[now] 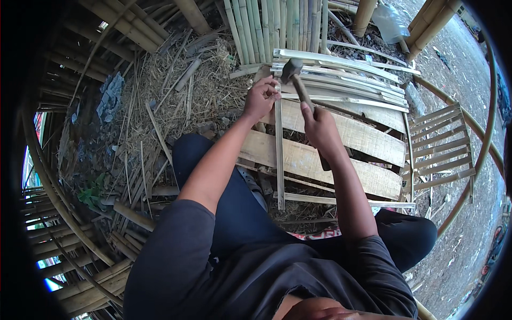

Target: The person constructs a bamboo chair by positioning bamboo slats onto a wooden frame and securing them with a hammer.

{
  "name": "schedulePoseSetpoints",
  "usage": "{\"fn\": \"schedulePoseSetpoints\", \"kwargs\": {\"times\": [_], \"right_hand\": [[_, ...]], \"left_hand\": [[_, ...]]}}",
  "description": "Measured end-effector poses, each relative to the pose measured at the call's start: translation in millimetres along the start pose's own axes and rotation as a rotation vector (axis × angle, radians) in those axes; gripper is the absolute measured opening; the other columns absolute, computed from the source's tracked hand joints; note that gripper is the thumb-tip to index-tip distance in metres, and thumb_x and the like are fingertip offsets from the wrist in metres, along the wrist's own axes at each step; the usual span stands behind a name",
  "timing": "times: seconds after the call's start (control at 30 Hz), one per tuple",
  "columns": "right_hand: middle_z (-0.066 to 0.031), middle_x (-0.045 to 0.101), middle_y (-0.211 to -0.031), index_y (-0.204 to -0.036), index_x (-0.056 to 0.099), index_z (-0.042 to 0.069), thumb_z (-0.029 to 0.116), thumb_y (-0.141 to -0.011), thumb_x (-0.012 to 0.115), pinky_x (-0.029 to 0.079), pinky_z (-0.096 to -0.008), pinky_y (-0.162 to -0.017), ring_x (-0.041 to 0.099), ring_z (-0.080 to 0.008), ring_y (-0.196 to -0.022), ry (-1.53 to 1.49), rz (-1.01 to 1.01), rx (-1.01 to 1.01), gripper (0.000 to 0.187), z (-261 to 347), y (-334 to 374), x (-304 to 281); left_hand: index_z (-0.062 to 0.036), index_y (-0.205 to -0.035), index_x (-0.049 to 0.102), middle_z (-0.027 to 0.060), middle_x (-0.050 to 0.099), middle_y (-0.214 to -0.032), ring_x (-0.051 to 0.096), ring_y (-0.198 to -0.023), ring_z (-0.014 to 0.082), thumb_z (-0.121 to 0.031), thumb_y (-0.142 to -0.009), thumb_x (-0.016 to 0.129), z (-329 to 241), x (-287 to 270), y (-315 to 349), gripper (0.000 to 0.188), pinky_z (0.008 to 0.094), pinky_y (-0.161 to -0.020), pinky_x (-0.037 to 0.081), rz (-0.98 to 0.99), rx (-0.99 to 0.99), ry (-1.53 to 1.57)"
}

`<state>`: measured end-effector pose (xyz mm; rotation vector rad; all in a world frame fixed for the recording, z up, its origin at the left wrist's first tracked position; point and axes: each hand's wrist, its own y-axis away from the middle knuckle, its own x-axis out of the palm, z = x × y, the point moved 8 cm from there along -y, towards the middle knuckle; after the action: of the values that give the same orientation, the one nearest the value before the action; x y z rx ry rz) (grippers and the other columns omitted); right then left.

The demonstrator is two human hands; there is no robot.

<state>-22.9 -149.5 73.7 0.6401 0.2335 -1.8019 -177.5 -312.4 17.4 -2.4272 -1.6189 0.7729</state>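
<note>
The right hand (322, 128) grips the hammer (291, 70) just right of the left hand (261, 100), which is curled, its hold hard to tell, at the far end of the strip (279, 152), whose long axis runs near to far

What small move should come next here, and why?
Probably a light, careful tap with the hammer: the right hand grips its handle, and its head appears close to the left hand, at the narrow strip's far end.
</note>
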Motion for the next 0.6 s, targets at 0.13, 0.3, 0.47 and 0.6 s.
{"fn": "schedulePoseSetpoints", "kwargs": {"times": [0.13, 0.3, 0.47, 0.6], "right_hand": [[-0.0134, 0.058, -0.063, -0.084, 0.060, -0.005, 0.048, -0.106, 0.053, 0.044, -0.0421, -0.053, 0.055, -0.0219, -0.054, -0.052, -0.058, -0.045, 0.058, 6.5, 3.6, -9.2], [-0.0177, 0.057, -0.063, -0.083, 0.060, -0.006, 0.049, -0.106, 0.053, 0.046, -0.0444, -0.058, 0.056, -0.0255, -0.057, 0.052, 0.027, -0.009, 0.061, -12.0, 0.4, 16.0], [-0.0227, 0.056, -0.062, -0.081, 0.060, -0.008, 0.050, -0.105, 0.054, 0.047, -0.0466, -0.060, 0.060, -0.0316, -0.058, 0.042, -0.080, -0.084, 0.063, 15.0, 8.6, 12.2], [-0.0198, 0.055, -0.060, -0.079, 0.059, -0.006, 0.049, -0.105, 0.054, 0.046, -0.0453, -0.056, 0.058, -0.0302, -0.055, 0.180, -0.072, -0.077, 0.061, -4.0, -0.6, 22.3]], "left_hand": [[-0.0002, -0.086, 0.073, 0.0087, 0.070, -0.118, 0.058, -0.133, 0.0327, 0.000, -0.078, 0.084, -15.6, 3.4, -2.7, 0.013, 0.0403, -0.106, 0.049, -0.025, 0.112, -0.121], [0.0003, -0.081, 0.072, 0.0115, 0.069, -0.115, 0.059, -0.132, 0.0336, 0.001, -0.080, 0.083, -11.6, 1.1, 0.0, 0.011, 0.0373, -0.099, 0.053, -0.075, 0.047, -0.158], [0.0013, -0.080, 0.071, 0.0133, 0.068, -0.117, 0.059, -0.131, 0.0338, 0.002, -0.080, 0.082, -9.9, -1.8, 2.7, 0.010, 0.0356, -0.095, 0.055, -0.070, 0.100, -0.157], [-0.0022, -0.095, 0.074, 0.0188, 0.066, -0.130, 0.060, -0.129, 0.0314, 0.000, -0.086, 0.075, 3.5, 1.7, -1.1, 0.009, 0.0385, -0.109, 0.045, -0.073, -0.021, -0.012]]}}
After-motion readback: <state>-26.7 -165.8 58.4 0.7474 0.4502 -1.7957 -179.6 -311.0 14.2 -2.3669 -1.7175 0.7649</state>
